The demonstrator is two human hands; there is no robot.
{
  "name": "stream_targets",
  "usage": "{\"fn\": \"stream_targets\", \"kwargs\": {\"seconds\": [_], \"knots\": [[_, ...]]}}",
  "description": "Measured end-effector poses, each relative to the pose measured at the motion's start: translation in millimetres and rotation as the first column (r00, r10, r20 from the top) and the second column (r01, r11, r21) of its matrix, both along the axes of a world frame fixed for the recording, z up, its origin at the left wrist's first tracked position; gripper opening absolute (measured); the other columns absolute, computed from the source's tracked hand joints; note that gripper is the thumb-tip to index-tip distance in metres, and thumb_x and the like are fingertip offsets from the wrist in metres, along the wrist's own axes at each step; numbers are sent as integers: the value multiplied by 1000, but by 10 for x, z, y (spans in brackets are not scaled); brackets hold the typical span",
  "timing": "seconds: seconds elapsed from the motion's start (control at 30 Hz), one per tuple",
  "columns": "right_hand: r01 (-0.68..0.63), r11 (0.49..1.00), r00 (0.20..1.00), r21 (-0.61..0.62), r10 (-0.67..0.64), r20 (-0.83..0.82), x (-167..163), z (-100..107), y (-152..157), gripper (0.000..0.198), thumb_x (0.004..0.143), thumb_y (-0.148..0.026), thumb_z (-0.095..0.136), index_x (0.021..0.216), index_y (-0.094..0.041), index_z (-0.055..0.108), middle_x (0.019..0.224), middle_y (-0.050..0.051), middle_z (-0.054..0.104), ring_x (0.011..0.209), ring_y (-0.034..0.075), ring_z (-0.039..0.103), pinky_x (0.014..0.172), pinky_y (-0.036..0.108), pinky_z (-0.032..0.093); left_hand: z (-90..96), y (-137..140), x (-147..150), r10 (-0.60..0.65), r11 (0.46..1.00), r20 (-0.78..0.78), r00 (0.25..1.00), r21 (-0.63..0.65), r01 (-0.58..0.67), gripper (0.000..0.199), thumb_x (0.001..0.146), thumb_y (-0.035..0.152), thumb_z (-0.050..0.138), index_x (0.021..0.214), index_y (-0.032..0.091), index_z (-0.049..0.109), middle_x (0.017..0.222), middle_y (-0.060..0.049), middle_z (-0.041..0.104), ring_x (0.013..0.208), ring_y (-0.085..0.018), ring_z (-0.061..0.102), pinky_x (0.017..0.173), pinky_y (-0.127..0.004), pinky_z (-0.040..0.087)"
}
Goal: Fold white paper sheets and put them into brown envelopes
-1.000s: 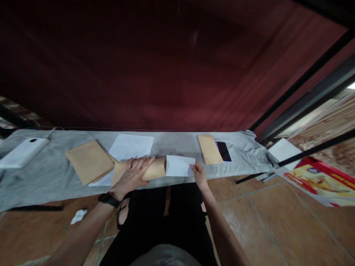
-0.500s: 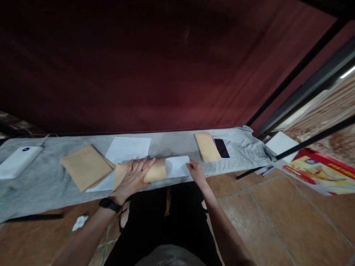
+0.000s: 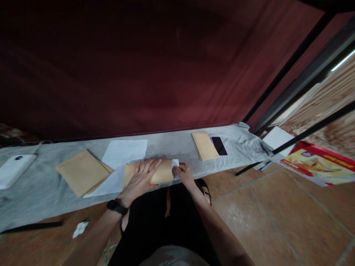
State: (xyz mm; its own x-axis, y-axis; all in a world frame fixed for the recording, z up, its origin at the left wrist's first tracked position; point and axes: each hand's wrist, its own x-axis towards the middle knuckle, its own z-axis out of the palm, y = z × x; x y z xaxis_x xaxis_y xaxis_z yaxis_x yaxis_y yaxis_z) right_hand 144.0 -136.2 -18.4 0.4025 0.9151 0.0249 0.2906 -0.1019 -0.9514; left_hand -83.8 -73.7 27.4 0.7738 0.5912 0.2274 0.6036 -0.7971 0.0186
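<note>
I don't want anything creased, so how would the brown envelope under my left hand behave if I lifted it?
The brown envelope looks thin and flat, so it's probably light and bends easily. White paper sticks out of the end by your right hand, so it might slide out if tipped that way.

No wording can be read with certainty. On the red and yellow box (image 3: 318, 167), right of the desk (image 3: 177, 142), bold yellow lettering (image 3: 340, 158) runs along the far red band, too slanted and blurred to spell out. A small blue badge (image 3: 307, 154) sits left of it, its pale marking illegible. The stack of brown envelopes (image 3: 83, 175) at left bears a faint reddish print near its far corner, and the wearer's shirt (image 3: 169, 253) some indistinct print at the near edge.
</note>
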Motion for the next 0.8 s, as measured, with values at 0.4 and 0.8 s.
{"fn": "stream_targets", "kwargs": {"seconds": [0.4, 0.8], "knots": [[-2, 1000, 995, -25, 0, -97, -179, -71, 70, 29, 76, -28, 53, 48, -22, 48, 60, -3, 54, 60, 13, 51, 58, 24, 39, 47, 28, 82, -72, 997, 18, 997, -17, 73, 104, 74, 39, 77, 159, 23, 18, 148, -19, 46, 141, -37, 39, 120, -61, 17], [52, 994, 984, 94, -35, -175, -170, -6, -19, 15, 80, -28, 53, 82, -23, 67, 78, 0, 68, 75, 18, 63, 73, 28, 50, 48, 31, 154, -67, 998, 26, 997, -18, 67, 99, 78, 42, 73, 159, 23, 18, 149, -19, 45, 141, -37, 39, 120, -61, 17]]}}
